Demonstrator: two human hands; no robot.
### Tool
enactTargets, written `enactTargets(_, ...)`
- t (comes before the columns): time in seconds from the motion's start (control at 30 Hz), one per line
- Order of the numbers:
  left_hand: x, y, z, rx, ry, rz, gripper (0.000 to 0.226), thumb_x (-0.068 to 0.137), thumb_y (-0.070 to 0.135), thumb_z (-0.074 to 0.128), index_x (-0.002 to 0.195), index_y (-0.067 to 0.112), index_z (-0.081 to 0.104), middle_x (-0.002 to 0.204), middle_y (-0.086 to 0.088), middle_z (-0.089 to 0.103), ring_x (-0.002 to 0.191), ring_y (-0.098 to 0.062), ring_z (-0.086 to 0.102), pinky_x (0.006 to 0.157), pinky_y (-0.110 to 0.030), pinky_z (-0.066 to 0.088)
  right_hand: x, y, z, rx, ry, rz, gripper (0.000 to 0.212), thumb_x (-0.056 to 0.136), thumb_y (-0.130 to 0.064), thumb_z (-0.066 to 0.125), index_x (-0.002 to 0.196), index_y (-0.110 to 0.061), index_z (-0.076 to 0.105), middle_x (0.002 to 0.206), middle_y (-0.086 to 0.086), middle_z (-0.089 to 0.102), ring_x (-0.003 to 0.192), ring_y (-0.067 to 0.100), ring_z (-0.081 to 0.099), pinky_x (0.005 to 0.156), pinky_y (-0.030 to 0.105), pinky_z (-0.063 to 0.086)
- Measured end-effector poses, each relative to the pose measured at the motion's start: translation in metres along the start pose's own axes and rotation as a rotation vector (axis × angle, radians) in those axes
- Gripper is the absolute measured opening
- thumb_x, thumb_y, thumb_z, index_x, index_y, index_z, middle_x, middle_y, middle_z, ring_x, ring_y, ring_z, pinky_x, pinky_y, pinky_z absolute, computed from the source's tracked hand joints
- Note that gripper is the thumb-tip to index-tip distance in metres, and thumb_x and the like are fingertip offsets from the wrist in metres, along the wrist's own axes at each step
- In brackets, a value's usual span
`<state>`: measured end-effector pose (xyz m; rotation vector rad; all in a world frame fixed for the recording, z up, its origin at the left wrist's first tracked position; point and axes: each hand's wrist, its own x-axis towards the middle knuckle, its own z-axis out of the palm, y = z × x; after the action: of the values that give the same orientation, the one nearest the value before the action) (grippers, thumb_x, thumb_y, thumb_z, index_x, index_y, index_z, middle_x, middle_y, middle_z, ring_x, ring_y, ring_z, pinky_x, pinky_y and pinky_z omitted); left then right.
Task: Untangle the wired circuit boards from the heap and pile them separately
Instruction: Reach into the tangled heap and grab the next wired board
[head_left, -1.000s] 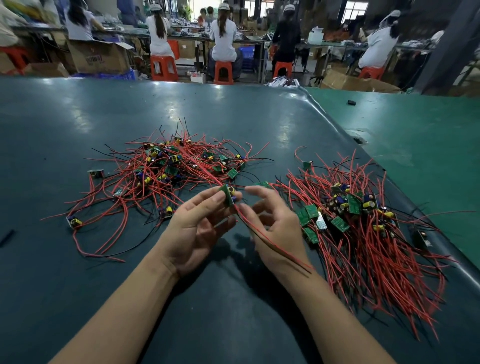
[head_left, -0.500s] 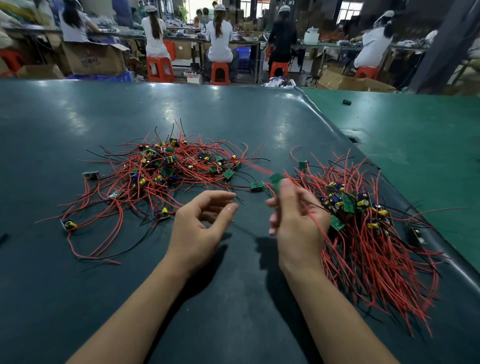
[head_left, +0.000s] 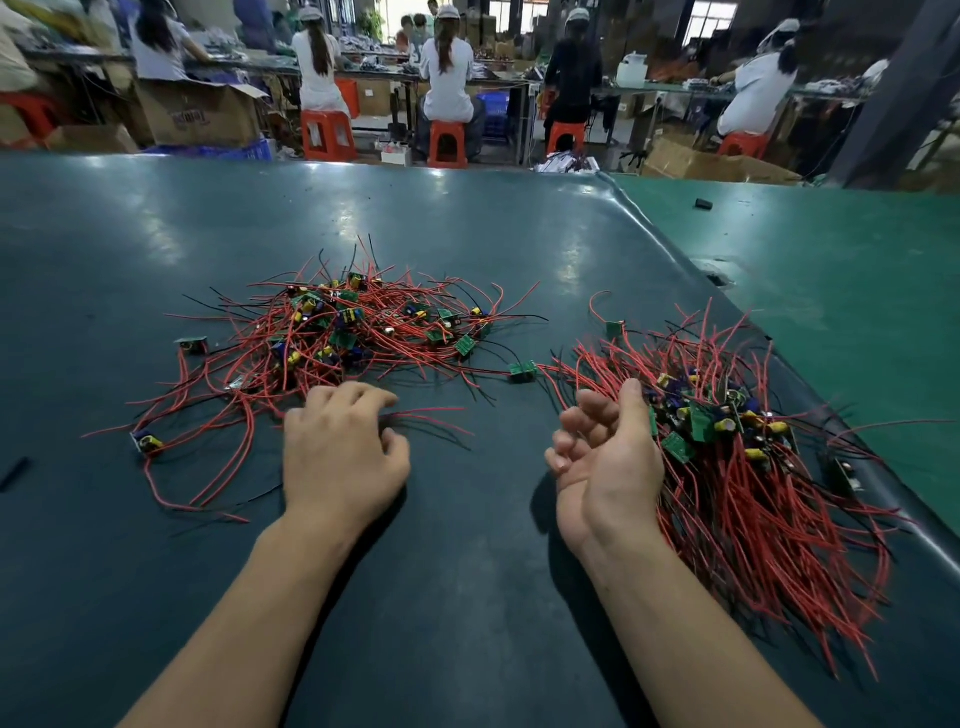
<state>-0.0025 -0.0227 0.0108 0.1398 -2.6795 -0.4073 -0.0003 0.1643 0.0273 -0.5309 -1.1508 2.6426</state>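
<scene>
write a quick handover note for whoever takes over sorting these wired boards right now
Left hand: palm down at the near edge of the tangled heap, fingers curled over red wires; a firm grip cannot be told.
Right hand: empty, fingers loosely curled, resting against the sorted pile.
Done: many boards lie in the sorted pile on the right.
Left: the heap is still large; one loose board lies between heap and pile.

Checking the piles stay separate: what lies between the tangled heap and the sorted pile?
In the head view, one green circuit board with its wires, on bare mat.
</scene>
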Motion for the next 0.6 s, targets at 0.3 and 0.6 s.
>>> enactTargets(0.3, 0.003, -0.007, -0.005, -0.049, 0.103, 0.003, 0.011, 0.093, 0.024, 0.062, 0.095, 0.019, 0.071, 0.098, -0.002, 0.068, 0.096, -0.03, 0.055, 0.08, -0.043, 0.036, 0.0, 0.002, 0.001, -0.151, -0.088, 0.046, 0.033, 0.101, -0.033, 0.048, 0.08, -0.01, 0.058, 0.05, -0.002, 0.052, 0.036, 0.009, 0.039, 0.036, 0.018, 0.028)
enactTargets(0.6, -0.01, 0.021, -0.006, -0.385, 0.507, 0.169, 0.008, 0.091, 0.013, 0.061, 0.095, 0.009, 0.066, 0.087, -0.003, 0.066, 0.075, -0.025, 0.061, 0.074, -0.041, 0.042, -0.011, 0.031, -0.004, -0.972, -0.515, -0.408, 0.02, 0.094, -0.021, 0.063, 0.11, -0.033, 0.062, 0.076, -0.004, 0.065, 0.055, 0.013, 0.059, 0.056, 0.035, 0.054)
